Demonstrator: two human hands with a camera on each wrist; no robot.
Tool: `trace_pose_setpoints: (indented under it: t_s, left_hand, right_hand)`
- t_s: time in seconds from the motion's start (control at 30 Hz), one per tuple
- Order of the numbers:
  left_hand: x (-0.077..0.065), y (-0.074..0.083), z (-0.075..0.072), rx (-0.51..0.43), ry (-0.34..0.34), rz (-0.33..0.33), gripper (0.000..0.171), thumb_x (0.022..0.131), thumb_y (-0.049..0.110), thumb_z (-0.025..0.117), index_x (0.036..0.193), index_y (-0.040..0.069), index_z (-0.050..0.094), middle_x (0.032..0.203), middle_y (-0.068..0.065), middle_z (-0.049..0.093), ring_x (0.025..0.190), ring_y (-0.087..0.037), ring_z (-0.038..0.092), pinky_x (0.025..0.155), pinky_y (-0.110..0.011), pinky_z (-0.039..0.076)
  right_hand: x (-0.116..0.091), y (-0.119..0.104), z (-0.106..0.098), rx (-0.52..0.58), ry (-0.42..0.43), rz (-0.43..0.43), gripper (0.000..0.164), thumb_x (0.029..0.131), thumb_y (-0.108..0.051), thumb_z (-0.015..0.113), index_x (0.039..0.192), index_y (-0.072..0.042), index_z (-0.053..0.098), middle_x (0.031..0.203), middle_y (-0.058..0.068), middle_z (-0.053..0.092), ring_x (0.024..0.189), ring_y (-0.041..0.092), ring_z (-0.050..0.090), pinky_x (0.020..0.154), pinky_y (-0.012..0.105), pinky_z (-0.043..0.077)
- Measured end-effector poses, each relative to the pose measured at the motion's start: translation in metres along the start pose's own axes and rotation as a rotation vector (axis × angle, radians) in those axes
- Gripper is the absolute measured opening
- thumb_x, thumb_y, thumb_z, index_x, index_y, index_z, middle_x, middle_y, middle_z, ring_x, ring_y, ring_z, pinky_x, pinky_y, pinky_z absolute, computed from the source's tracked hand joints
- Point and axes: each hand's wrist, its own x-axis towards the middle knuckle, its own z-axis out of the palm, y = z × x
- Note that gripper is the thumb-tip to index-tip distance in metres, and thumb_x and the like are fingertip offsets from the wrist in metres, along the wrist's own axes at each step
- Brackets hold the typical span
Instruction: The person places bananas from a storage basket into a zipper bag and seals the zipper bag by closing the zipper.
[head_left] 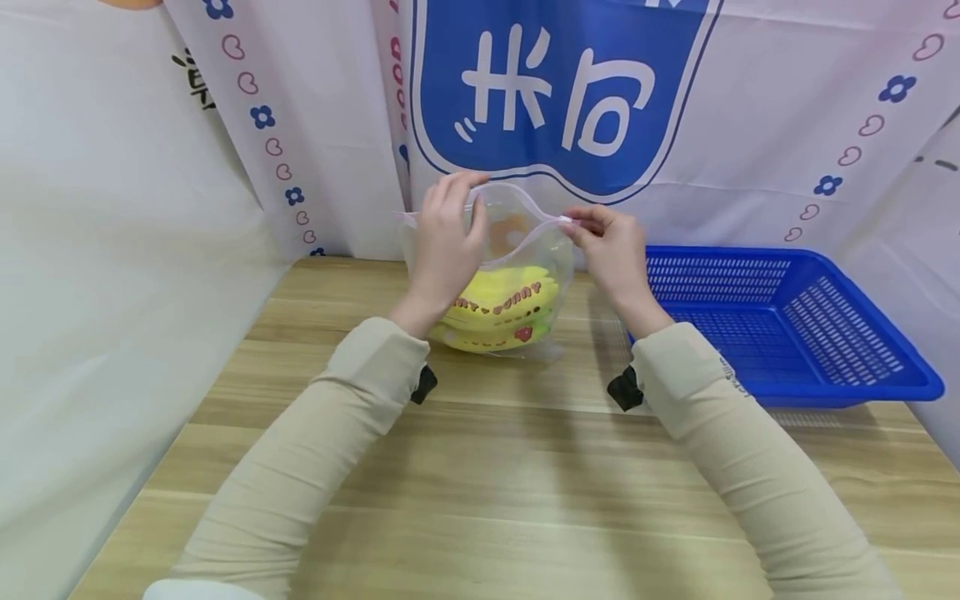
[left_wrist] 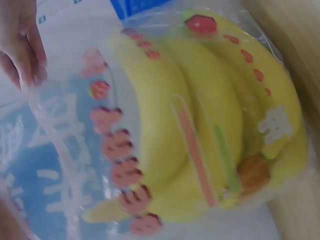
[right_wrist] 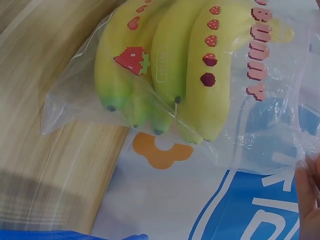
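A clear zip bag (head_left: 564, 287) with a pink rim and printed red lettering stands on the table, its mouth gaping between the hands. Inside lies a bunch of yellow bananas (left_wrist: 215, 95), greenish at the tips in the right wrist view. My left hand (head_left: 448, 242) holds the left part of the rim, fingers bent over it and thumb at the opening; its grip is partly hidden. With thumb and fingertips my right hand (head_left: 611, 254) pinches the right end of the rim, by a small white piece there.
To the right stands a blue plastic basket (head_left: 862, 392) with slotted sides, close to the right forearm. The wooden table (head_left: 465, 500) ends at a white printed curtain (head_left: 337, 125) behind the bag.
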Motion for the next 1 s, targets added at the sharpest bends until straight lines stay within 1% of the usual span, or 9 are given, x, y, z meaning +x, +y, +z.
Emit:
trace_pose_setpoints:
  t_s: [0.07, 0.17, 0.3, 0.37, 0.43, 0.57, 0.73, 0.87, 1.0]
  left_hand:
    - [0.0, 0.007, 0.001, 0.005, -0.028, 0.026, 0.028, 0.095, 0.008, 0.049, 0.119, 0.002, 0.062, 0.124, -0.013, 0.063, 0.119, -0.027, 0.054, 0.106, -0.034, 0.041]
    - [-0.001, 0.018, 0.002, 0.035, -0.092, 0.077, 0.027, 0.094, 0.01, 0.053, 0.117, 0.004, 0.064, 0.122, -0.01, 0.065, 0.119, -0.025, 0.056, 0.107, -0.031, 0.042]
    - [-0.003, 0.028, 0.007, 0.071, -0.222, 0.101, 0.025, 0.093, 0.01, 0.055, 0.115, 0.006, 0.066, 0.118, -0.008, 0.068, 0.115, -0.022, 0.059, 0.104, -0.03, 0.045]
    - [-0.003, 0.03, 0.009, 0.095, -0.289, 0.091, 0.026, 0.094, 0.012, 0.056, 0.117, 0.007, 0.066, 0.12, -0.007, 0.068, 0.115, -0.023, 0.059, 0.104, -0.032, 0.045]
    - [-0.002, 0.031, 0.011, 0.123, -0.349, 0.061, 0.029, 0.094, 0.016, 0.058, 0.121, 0.008, 0.064, 0.123, -0.006, 0.066, 0.118, -0.023, 0.058, 0.106, -0.034, 0.044]
    - [0.0, 0.03, 0.014, 0.159, -0.422, -0.001, 0.033, 0.093, 0.02, 0.061, 0.125, 0.01, 0.062, 0.128, -0.005, 0.064, 0.123, -0.024, 0.055, 0.11, -0.037, 0.04]
    - [0.002, 0.028, 0.016, 0.167, -0.45, -0.057, 0.032, 0.093, 0.026, 0.061, 0.122, 0.013, 0.064, 0.126, -0.002, 0.066, 0.123, -0.022, 0.055, 0.114, -0.04, 0.034]
    - [0.002, 0.026, 0.019, 0.188, -0.422, -0.09, 0.029, 0.094, 0.032, 0.058, 0.116, 0.015, 0.068, 0.12, 0.001, 0.069, 0.123, -0.021, 0.054, 0.116, -0.042, 0.027]
    - [0.002, 0.025, 0.019, 0.219, -0.396, -0.099, 0.027, 0.094, 0.033, 0.058, 0.109, 0.015, 0.071, 0.114, 0.002, 0.072, 0.121, -0.021, 0.055, 0.114, -0.04, 0.028]
  right_hand:
    - [0.0, -0.001, 0.0, 0.008, 0.002, 0.004, 0.024, 0.091, -0.014, 0.063, 0.108, 0.002, 0.069, 0.107, 0.019, 0.071, 0.095, 0.021, 0.068, 0.076, 0.012, 0.053]
    - [-0.001, -0.001, 0.001, 0.023, 0.014, -0.003, 0.024, 0.09, -0.014, 0.065, 0.106, 0.002, 0.069, 0.105, 0.019, 0.072, 0.089, 0.012, 0.069, 0.072, 0.01, 0.051]
    - [-0.002, -0.002, 0.003, 0.05, 0.025, -0.02, 0.021, 0.087, -0.013, 0.068, 0.101, 0.003, 0.07, 0.1, 0.021, 0.072, 0.074, -0.003, 0.063, 0.067, 0.007, 0.049]
    - [-0.003, -0.004, 0.004, 0.064, 0.02, -0.027, 0.021, 0.086, -0.013, 0.069, 0.099, 0.003, 0.07, 0.098, 0.022, 0.072, 0.071, -0.005, 0.062, 0.066, 0.007, 0.05]
    - [-0.004, -0.005, 0.005, 0.071, 0.011, -0.035, 0.019, 0.086, -0.012, 0.069, 0.098, 0.003, 0.071, 0.097, 0.021, 0.072, 0.07, -0.005, 0.062, 0.067, 0.008, 0.051]
    - [-0.005, -0.006, 0.007, 0.082, -0.016, -0.059, 0.018, 0.088, -0.01, 0.066, 0.098, 0.004, 0.071, 0.098, 0.021, 0.072, 0.073, -0.002, 0.064, 0.071, 0.011, 0.054]
    - [-0.005, -0.006, 0.008, 0.071, -0.043, -0.09, 0.019, 0.09, -0.009, 0.062, 0.099, 0.005, 0.071, 0.099, 0.021, 0.072, 0.074, -0.003, 0.062, 0.074, 0.014, 0.056]
    - [-0.006, -0.008, 0.007, 0.057, -0.051, -0.092, 0.018, 0.091, -0.009, 0.062, 0.098, 0.004, 0.072, 0.098, 0.021, 0.072, 0.074, -0.001, 0.062, 0.073, 0.014, 0.056]
    - [-0.006, -0.01, 0.007, 0.055, -0.071, -0.075, 0.017, 0.091, -0.009, 0.062, 0.097, 0.004, 0.071, 0.097, 0.021, 0.071, 0.074, 0.001, 0.063, 0.073, 0.015, 0.057]
